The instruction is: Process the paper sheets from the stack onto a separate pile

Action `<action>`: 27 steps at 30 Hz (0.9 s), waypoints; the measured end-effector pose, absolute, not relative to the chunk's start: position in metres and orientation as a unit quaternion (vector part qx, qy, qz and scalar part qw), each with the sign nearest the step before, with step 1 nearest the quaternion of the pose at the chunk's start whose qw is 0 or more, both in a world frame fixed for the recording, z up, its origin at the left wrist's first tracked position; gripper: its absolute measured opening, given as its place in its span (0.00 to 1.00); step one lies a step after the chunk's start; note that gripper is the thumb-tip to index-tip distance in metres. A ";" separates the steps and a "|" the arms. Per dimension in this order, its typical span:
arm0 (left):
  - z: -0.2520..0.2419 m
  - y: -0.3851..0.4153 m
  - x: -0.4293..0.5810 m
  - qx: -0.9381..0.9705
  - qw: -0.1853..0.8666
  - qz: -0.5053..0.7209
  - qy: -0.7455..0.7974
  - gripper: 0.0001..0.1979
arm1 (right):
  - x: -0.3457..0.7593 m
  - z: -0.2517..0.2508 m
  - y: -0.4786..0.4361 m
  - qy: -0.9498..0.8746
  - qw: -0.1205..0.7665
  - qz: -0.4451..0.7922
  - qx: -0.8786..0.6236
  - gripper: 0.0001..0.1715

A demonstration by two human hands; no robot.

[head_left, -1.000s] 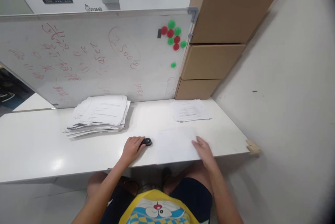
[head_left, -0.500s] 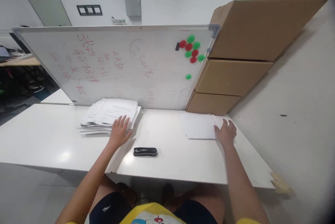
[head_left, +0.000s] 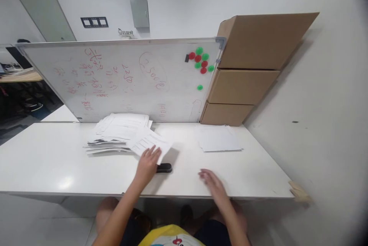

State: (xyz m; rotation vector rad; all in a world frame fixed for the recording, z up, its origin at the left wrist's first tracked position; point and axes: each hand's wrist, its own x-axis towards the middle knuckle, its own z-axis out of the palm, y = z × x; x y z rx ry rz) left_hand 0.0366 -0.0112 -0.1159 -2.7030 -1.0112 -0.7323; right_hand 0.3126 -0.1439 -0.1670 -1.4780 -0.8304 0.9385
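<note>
Since the earlier frame, the left hand (head_left: 148, 164) has moved rightward, pinching a thin, printed white paper sheet (head_left: 151, 140) at its near edge, and the right hand (head_left: 213, 183) has drawn back over the glossy white surface (head_left: 184, 184), fingers loosely extended. Beside the left hand lies a partly hidden, elongated black stapler (head_left: 165, 168); beyond, a thick white paper stack (head_left: 123, 125) stands well left of a low white paper pile (head_left: 219, 139).

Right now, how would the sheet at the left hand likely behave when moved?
The sheet would probably bend easily, as it looks thin. It should be light, since the left hand alone seems to hold it. It may flutter, being broad and apparently loose.
</note>
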 end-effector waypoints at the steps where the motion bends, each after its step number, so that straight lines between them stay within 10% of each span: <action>1: -0.118 -0.026 0.052 -0.915 0.081 -0.246 -0.309 0.31 | 0.291 -0.158 -0.144 -0.355 0.563 0.472 -0.578 0.27; 7: -0.107 -0.073 0.096 -0.980 0.000 -0.170 -0.105 0.26 | 0.248 -0.131 -0.134 -0.254 0.645 0.506 -0.514 0.35; 16: -0.080 0.076 -0.028 -0.830 0.062 -0.172 -0.527 0.36 | 0.342 -0.174 -0.189 -0.192 0.615 0.402 -0.650 0.26; 27: -0.076 0.030 0.033 -0.886 0.100 -0.161 -0.423 0.17 | 0.342 -0.156 -0.195 -0.149 0.605 0.449 -0.641 0.26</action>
